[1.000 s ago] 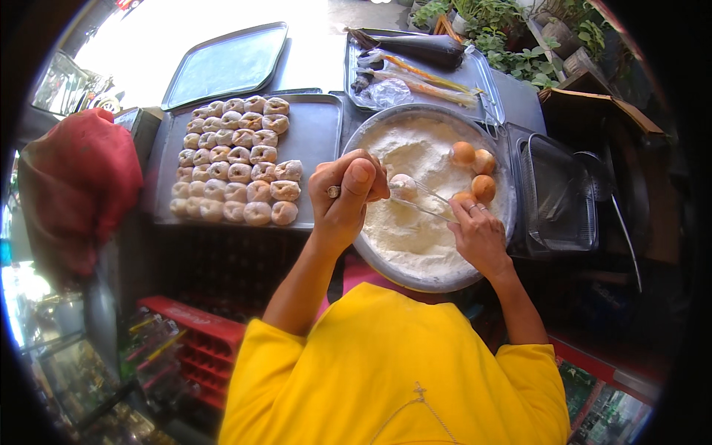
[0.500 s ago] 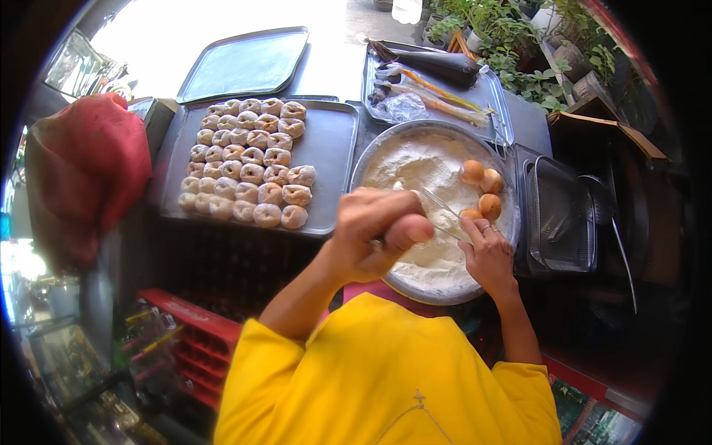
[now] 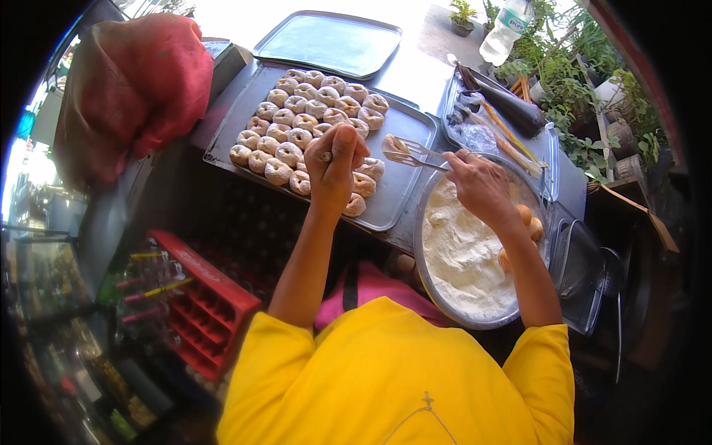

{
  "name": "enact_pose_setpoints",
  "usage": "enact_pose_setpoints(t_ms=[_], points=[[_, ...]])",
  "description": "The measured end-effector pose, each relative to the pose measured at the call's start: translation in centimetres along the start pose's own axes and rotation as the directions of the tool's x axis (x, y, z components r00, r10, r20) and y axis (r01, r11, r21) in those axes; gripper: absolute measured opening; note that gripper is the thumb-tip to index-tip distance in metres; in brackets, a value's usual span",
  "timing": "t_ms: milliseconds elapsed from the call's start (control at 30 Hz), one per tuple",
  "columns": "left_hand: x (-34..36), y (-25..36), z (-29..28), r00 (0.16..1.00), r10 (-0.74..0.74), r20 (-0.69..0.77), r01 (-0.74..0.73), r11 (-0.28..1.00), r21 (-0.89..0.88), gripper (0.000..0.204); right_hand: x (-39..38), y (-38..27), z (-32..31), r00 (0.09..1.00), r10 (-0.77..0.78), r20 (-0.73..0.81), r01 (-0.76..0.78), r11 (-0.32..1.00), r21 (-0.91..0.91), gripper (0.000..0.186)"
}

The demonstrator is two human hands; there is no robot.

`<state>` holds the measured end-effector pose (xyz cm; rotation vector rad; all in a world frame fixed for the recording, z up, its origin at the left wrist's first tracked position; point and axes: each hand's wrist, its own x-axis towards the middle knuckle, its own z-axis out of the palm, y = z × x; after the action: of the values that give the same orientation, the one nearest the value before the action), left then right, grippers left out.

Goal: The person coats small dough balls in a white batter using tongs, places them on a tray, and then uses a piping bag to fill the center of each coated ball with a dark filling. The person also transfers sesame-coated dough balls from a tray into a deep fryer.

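My right hand (image 3: 478, 182) is closed on metal tongs (image 3: 421, 153), whose flat slotted ends pinch a pale, flour-dusted piece (image 3: 393, 144) above the bare right part of a metal tray (image 3: 404, 185). Rows of similar dimpled, floured rounds (image 3: 277, 172) cover the tray's left part. My left hand (image 3: 340, 167) is a fist over the near right rows; a small pale round end shows in it, the rest hidden by the fingers. Under my right forearm stands a wide metal basin (image 3: 420, 252) of white flour (image 3: 471, 256), with several golden-brown balls (image 3: 535, 226) at its right.
An upside-down or bare tray (image 3: 330, 44) lies at the back. Another tray (image 3: 552, 159) carries a long dark eggplant-like object (image 3: 512, 107). A bottle (image 3: 506, 31), potted plants (image 3: 571, 89), a clear container (image 3: 575, 274), a red crate (image 3: 204, 304) and red cloth (image 3: 137, 96) surround the workplace.
My right hand has lifted the tongs from the basin toward the tray with a piece in them. The left fist has moved over the tray. The whole view has turned.
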<state>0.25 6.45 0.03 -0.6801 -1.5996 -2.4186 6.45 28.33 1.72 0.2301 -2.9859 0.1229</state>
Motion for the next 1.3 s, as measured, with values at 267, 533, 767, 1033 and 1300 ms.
enact_pose_setpoints(t_ms=[267,533,767,1033,1300], points=[[-1.0,-0.3,-0.9,1.0,-0.026,-0.016,0.026,0.999,0.026,0.042,5.8,-1.2,4.2,0.947,-0.021,0.322,0.008,0.999,0.04,0.023],[-0.8,-0.1,-1.1,1.0,-0.021,-0.021,0.018,0.987,-0.158,0.041,-3.1,3.3,-2.1,0.993,0.114,0.015,-0.115,0.986,0.121,0.036],[-0.6,2.2,0.0,0.99,0.136,0.042,-0.116,0.944,-0.31,0.043,-19.7,1.3,-2.1,0.952,0.256,0.166,-0.232,0.961,-0.151,0.035],[-1.0,1.8,3.9,0.973,0.106,0.203,-0.025,0.931,-0.363,0.043,-25.8,2.4,-2.5,0.81,0.585,-0.038,-0.586,0.808,-0.057,0.034],[-1.8,2.0,6.7,0.958,0.113,0.265,-0.011,0.934,-0.357,0.045,-24.0,1.2,-0.8,0.829,0.556,0.059,-0.559,0.823,0.101,0.039]])
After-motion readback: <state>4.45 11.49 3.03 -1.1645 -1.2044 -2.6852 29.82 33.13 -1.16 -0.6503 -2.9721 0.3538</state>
